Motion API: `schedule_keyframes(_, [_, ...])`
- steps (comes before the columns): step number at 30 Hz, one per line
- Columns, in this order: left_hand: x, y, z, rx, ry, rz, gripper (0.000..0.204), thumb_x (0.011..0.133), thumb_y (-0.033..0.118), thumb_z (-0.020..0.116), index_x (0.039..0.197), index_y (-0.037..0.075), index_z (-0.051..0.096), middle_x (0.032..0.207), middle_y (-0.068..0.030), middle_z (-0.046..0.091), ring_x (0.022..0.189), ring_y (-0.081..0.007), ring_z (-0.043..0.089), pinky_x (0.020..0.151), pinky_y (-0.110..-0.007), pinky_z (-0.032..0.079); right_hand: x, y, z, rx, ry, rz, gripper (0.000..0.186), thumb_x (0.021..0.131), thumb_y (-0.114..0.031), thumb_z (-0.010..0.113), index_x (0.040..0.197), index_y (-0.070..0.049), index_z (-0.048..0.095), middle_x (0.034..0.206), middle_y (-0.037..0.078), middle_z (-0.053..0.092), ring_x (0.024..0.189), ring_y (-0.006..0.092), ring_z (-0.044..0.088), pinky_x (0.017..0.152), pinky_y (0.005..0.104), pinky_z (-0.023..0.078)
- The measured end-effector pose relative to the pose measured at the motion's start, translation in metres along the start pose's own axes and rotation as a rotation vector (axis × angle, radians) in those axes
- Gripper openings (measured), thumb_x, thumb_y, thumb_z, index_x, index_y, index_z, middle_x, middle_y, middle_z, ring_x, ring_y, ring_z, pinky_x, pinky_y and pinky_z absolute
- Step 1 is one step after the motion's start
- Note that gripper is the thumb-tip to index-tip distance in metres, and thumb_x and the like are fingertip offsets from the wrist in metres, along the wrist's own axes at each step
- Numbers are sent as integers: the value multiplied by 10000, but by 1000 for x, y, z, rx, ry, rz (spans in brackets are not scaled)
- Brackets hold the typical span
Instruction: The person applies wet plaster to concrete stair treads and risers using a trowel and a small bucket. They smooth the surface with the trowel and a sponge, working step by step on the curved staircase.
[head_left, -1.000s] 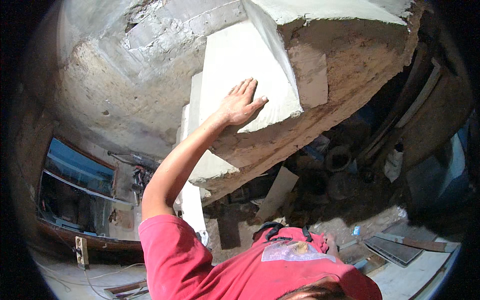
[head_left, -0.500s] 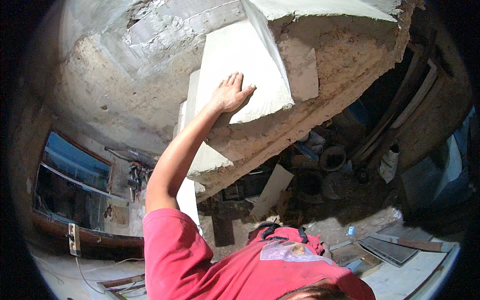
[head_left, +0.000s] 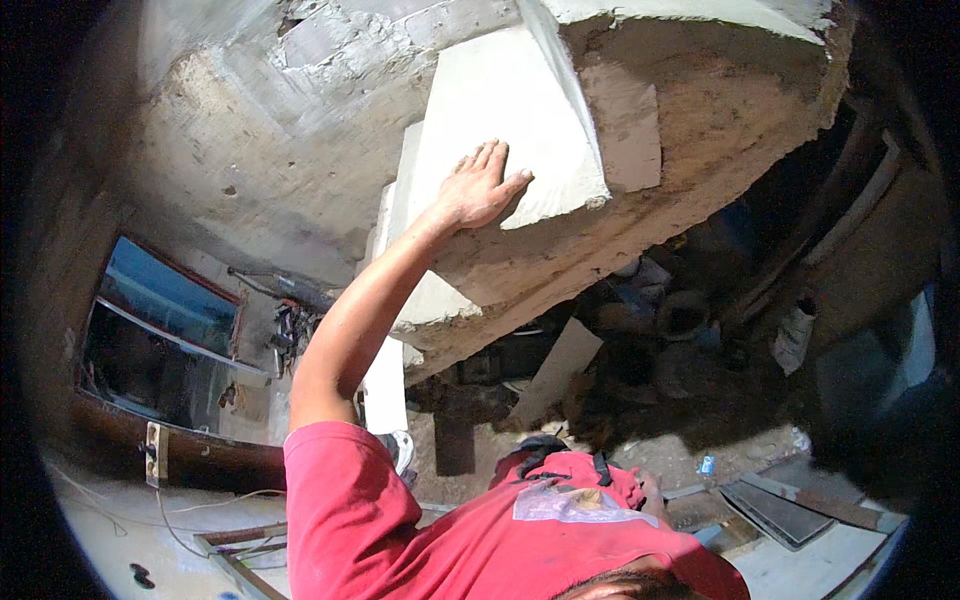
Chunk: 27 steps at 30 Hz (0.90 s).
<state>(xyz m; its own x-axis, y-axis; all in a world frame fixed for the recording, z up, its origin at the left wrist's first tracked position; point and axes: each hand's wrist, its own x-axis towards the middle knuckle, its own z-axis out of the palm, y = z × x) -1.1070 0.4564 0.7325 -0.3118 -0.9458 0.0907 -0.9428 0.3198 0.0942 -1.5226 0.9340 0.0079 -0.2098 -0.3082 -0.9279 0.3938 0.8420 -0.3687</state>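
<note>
My left hand lies flat, palm down, on the pale, smooth tread of a concrete step, near its lower edge. Its fingers are stretched out with the thumb spread to the right, and nothing is held. The tread is brightly lit, and its front edge is rough. A lower step shows beside my bare forearm. At the right side of my red shirt, a small patch of skin shows, seemingly part of my right arm or hand; no fingers can be made out there.
A rough plastered wall rises on the left, with a window and a socket board with a cable below. Under the stair's ragged edge are a leaning board, buckets and dim clutter. A dark flat panel lies lower right.
The view has shifted slightly, so the stairs and my left hand appear a little farther right and higher. My left hand stays flat on the same step.
</note>
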Motion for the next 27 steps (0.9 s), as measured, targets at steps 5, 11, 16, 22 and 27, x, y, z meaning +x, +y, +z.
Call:
schedule_keyframes(5, [3,-2,5,-36,57,25,933,1037,696,356,1606,-42,303,1684,-267,280,1589,-380,232,1300,-469,192,12,0,8,-76,-48,-8,446,1056,-371,466,1342,-37,542,1150,166,672,889,309,710,695,470,619])
schedule_keyframes(11, [-3,-1,6,-97,101,34,951,1019,719,380,1567,-58,365,1650,-278,343,1561,-391,299,1288,-483,228,-1,-24,20,-238,-131,-19,476,1059,-377,461,1343,-1,528,1165,187,670,891,303,711,703,478,627])
schedule_keyframes(16, [-67,23,12,-79,219,87,814,1045,618,442,1493,-61,449,1589,-280,431,1513,-405,376,1272,-499,271,-27,-74,33,-271,1,-54,340,1027,-339,492,1033,-23,618,867,110,656,655,264,668,589,432,613])
schedule_keyframes(22, [-241,18,51,-98,440,11,752,1055,572,485,1526,-14,461,1619,-179,450,1527,-356,384,1277,-587,200,-43,-79,38,-364,-58,-11,380,1034,-350,473,1025,-1,624,839,134,664,648,271,680,560,434,608])
schedule_keyframes(27, [-344,-57,90,-2594,615,-387,913,1023,725,386,1614,30,365,1673,-198,362,1546,-404,337,1275,-575,241,-65,-75,65,-556,-62,-5,429,1044,-371,446,964,7,631,792,151,674,594,276,665,509,413,587])
